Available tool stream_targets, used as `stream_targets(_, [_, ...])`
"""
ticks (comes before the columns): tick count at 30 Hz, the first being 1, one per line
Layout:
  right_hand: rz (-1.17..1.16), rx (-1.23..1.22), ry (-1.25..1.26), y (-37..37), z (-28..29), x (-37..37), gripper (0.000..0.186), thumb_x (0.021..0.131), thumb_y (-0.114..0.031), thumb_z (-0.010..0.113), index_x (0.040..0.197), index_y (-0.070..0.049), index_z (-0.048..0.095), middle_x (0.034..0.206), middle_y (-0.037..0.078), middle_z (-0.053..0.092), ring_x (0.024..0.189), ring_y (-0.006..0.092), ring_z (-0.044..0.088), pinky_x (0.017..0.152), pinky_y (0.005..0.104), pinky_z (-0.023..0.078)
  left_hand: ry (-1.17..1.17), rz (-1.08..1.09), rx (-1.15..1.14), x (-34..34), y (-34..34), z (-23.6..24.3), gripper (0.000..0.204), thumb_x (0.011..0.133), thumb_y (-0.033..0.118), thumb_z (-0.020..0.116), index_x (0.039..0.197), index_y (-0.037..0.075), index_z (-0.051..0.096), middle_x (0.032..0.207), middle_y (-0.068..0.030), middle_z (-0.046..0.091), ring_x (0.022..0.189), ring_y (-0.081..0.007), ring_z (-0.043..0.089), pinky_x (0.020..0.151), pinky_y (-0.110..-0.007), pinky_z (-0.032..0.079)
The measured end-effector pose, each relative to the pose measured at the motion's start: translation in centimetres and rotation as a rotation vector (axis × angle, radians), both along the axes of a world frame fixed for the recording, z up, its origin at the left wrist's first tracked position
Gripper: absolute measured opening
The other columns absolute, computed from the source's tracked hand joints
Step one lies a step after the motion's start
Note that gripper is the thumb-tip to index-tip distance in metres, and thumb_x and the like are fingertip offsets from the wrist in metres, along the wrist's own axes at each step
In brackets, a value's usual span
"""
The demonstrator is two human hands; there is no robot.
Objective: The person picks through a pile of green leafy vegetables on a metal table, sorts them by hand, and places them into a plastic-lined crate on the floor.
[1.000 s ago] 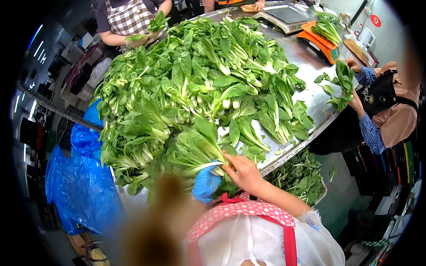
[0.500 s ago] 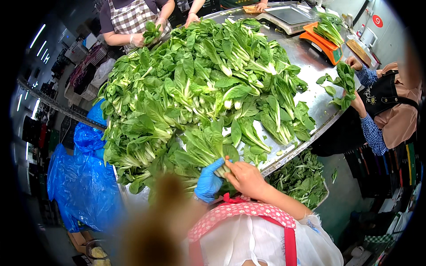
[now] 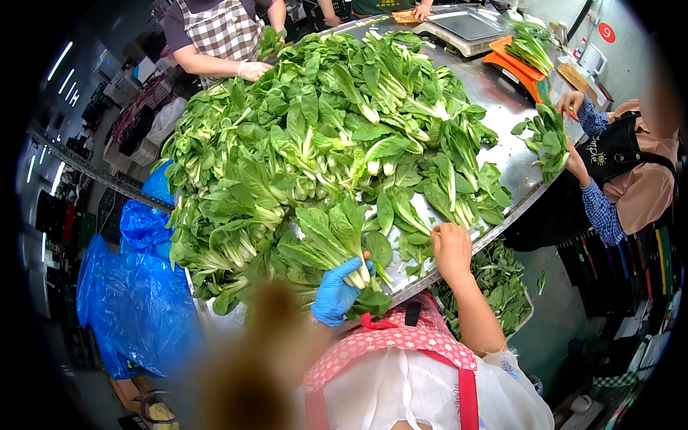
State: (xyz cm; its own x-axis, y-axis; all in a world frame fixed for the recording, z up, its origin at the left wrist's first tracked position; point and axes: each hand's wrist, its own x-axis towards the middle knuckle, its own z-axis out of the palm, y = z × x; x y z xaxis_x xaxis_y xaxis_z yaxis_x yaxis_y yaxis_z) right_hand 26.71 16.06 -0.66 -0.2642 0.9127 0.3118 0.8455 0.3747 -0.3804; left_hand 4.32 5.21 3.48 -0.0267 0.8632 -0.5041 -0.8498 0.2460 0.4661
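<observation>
My left hand point(image 3: 335, 292), in a blue glove, is wrapped round the pale stems of a bunch of bok choy point(image 3: 333, 240) at the table's near edge. The bunch's leaves spread forward, away from me. To its right, my bare right hand point(image 3: 453, 251) has its fingers closed at the stem end of another bok choy point(image 3: 406, 213) lying on the metal. Its fingertips partly hide that stem. A large heap of bok choy point(image 3: 301, 136) lies beyond both hands.
The metal table point(image 3: 494, 100) carries a flat scale point(image 3: 466, 30) and an orange scale point(image 3: 519, 63) at the far right. Co-workers handle greens at the far left and right. Blue plastic bags point(image 3: 132, 301) hang at left; a crate of loose leaves point(image 3: 494, 287) stands below the right edge.
My right hand has moved away from the bunch in my left hand, rightward and forward to a bok choy on the table. My left hand keeps its hold.
</observation>
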Motion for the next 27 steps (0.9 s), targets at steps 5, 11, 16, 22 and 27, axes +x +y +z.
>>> stream_targets(5, [0.033,-0.047,-0.099,-0.3,-0.2,0.1,0.015,0.074,-0.01,0.067,0.086,-0.001,0.063,0.079,0.011,0.057,0.075,0.0273,0.056,0.068,0.0368,0.044,0.074,-0.017,0.09,0.4,0.1,1.5,0.033,0.085,0.011,0.055,0.115,-0.002,0.05,0.11,-0.0131,0.059,0.095,-0.0243,0.058,0.092,-0.042,0.044])
stream_targets(11, [-0.089,-0.587,0.99,0.3,2.3,-0.2,0.018,0.079,-0.01,0.068,0.092,0.001,0.065,0.073,0.002,0.058,0.061,0.0087,0.051,0.054,0.0219,0.042,-0.042,0.045,0.179,-0.7,-0.1,0.6,0.036,0.085,0.008,0.054,0.119,-0.001,0.047,0.099,-0.01,0.06,0.092,-0.0239,0.057,0.094,-0.042,0.041])
stream_targets(16, [-0.097,-0.96,1.38,0.7,1.7,-0.5,0.024,0.081,-0.01,0.067,0.101,0.003,0.062,0.079,0.003,0.062,0.064,0.0099,0.055,0.055,0.0229,0.043,-0.073,0.116,0.192,0.8,0.2,0.4,0.042,0.081,-0.001,0.056,0.121,0.008,0.046,0.094,-0.0077,0.06,0.086,-0.0209,0.057,0.093,-0.043,0.041])
stream_targets(22, [0.06,-1.016,1.501,-0.7,1.7,-0.5,0.034,0.084,-0.008,0.063,0.115,0.005,0.055,0.093,0.006,0.061,0.079,0.0125,0.056,0.066,0.0252,0.044,-0.038,0.07,0.182,1.8,1.0,-0.4,0.029,0.082,0.004,0.059,0.11,0.001,0.053,0.095,-0.0063,0.061,0.09,-0.0193,0.057,0.097,-0.037,0.039])
stream_targets(27, [0.147,-0.43,0.918,-3.4,4.3,-2.6,0.023,0.079,-0.003,0.064,0.101,0.004,0.063,0.085,0.005,0.06,0.076,0.0126,0.058,0.069,0.0245,0.047,0.03,0.078,0.058,3.7,1.8,1.1,0.027,0.082,0.002,0.058,0.109,0.0,0.054,0.102,-0.0081,0.061,0.097,-0.0189,0.057,0.092,-0.033,0.043])
